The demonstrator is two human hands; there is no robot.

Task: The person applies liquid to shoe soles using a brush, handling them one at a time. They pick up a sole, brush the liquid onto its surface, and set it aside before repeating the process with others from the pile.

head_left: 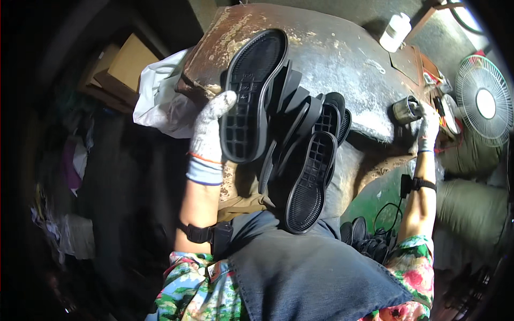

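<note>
My left hand [208,128], in a white knitted glove, grips the edge of a black shoe sole [242,136]. The sole stands tilted, showing a hollow grid at one end and a ribbed part at the other. Beside it, more black soles [313,184] lean stacked over the table's near edge and above my lap. Far out to the right, my gloved right hand [427,125] is at a stained metal can [402,111]. Its fingers are closed by the can's mouth; what they hold is too small to make out.
The worn, paint-spotted table [332,64] carries a white bottle [396,32] at the back. A fan [484,101] stands at the right. A white bag [163,96] and cardboard boxes [128,67] are at the left. More dark soles [358,230] lie low on the right.
</note>
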